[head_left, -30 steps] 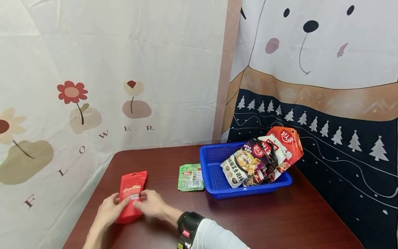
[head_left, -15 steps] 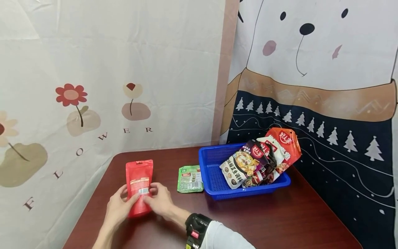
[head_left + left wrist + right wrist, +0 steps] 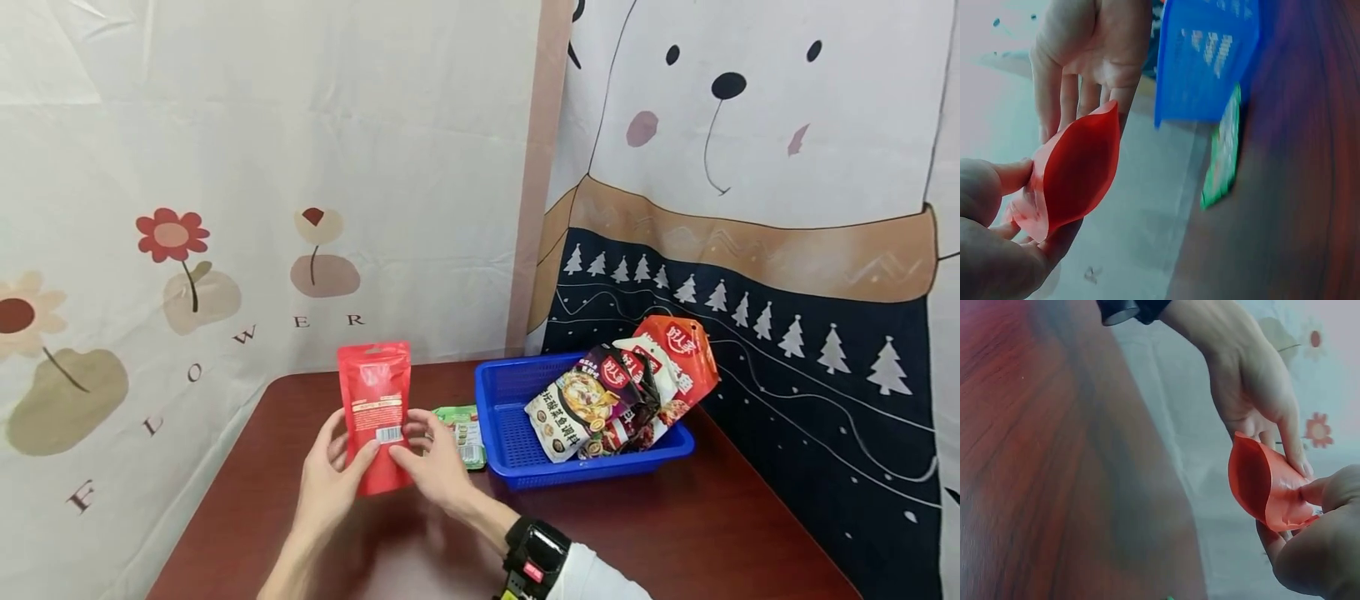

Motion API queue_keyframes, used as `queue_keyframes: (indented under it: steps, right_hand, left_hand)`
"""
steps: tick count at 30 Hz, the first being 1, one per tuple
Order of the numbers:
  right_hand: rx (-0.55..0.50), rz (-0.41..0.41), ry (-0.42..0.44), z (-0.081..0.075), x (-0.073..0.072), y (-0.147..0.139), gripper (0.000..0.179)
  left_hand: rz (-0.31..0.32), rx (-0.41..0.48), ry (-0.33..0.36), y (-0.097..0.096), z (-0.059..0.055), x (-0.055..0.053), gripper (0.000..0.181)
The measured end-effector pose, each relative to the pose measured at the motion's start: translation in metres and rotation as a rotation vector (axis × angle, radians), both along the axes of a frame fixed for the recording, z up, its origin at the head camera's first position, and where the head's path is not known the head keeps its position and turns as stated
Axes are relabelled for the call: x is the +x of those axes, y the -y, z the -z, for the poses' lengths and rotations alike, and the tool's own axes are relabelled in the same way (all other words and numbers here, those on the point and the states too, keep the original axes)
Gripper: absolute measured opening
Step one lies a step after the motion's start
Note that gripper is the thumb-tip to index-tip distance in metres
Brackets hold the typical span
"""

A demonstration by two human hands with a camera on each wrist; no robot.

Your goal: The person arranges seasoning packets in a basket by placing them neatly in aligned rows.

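Observation:
A red stand-up pouch with a printed label and barcode is held upright above the table, between both hands. My left hand grips its left edge, thumb on the side facing me. On the opposite edge my right hand pinches it, thumb also on the near face. From below, in the left wrist view, the pouch's hollowed base shows between the two hands. Behind the right hand, a green packet lies on the table, partly covered by the fingers.
Right of the green packet stands a blue plastic basket. Several seasoning pouches lean in its right part, an orange one rising over the rim. Printed cloths hang behind the dark red wooden table.
Both hands have raised the red pouch off the table and brought it to the right, tipping it more upright. The basket and the green packet have stayed in place.

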State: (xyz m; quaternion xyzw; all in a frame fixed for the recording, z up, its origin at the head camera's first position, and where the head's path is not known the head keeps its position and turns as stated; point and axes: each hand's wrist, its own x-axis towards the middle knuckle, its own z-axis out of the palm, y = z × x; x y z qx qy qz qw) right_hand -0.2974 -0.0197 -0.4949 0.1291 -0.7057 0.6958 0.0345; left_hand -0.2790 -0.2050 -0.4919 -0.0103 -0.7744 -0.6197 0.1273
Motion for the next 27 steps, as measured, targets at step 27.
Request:
queue_keyframes:
  steps: [27]
  right_hand:
    - [0.103,0.014,-0.146,-0.012,0.031,-0.128,0.066]
  left_hand:
    - [0.170,0.185,-0.126,-0.107,-0.002,0.012,0.061]
